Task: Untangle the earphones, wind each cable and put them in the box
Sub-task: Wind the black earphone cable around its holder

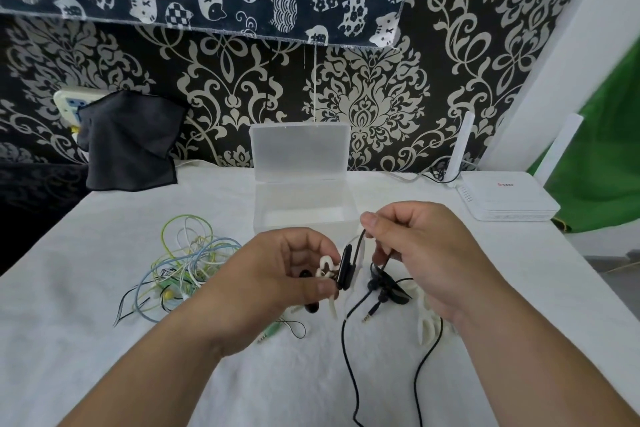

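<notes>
My left hand (287, 274) pinches a knot of black and white earphone cable (337, 269), with a black inline remote standing up beside my fingers. My right hand (419, 253) holds the thin black cable (348, 333) a little higher, just right of the remote. Black earbuds and a gold plug (367, 315) dangle beneath my hands, and the black cable runs down to the front edge. A tangled heap of green, blue and white earphones (183, 267) lies on the cloth to the left. The clear plastic box (349, 210) stands open behind my hands, its lid upright.
A white cloth (104, 340) covers the table. A white router (502, 196) with two antennas sits at the back right. At the back left a dark grey cloth (131, 142) hangs over a wall socket. Patterned wallpaper rises right behind the box.
</notes>
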### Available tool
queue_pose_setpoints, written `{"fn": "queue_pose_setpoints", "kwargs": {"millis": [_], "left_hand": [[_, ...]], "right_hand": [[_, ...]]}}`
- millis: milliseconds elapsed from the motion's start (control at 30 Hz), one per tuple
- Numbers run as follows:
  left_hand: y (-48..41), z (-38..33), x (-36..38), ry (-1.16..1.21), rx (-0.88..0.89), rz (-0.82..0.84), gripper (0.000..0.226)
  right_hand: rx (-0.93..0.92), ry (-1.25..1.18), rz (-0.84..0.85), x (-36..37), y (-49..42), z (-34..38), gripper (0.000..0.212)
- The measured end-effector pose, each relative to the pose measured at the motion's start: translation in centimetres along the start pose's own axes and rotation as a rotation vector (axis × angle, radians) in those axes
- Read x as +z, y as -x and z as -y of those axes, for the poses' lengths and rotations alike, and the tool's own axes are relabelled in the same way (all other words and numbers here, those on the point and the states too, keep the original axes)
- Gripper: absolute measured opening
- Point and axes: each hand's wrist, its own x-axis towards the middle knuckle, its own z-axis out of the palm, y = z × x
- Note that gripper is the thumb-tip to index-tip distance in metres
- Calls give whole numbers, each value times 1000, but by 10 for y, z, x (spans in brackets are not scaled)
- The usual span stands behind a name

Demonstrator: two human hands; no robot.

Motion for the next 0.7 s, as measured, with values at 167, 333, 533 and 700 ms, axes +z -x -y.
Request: {"fn": "queue_pose_setpoints", "kwargs": {"millis": [167,333,533,700], "left_hand": [[-1,2,0,-67,-3,-6,35],[-1,2,-1,78,47,14,25],[-5,4,4,331,122,-132,21],[-7,5,5,490,99,-160,29]], "right_hand": [[-19,-3,-27,3,0,0,25],[65,17,16,7,-3,-6,26],[110,-33,120,11,-2,-9,32],[201,-264,279,18,0,-9,37]]}}
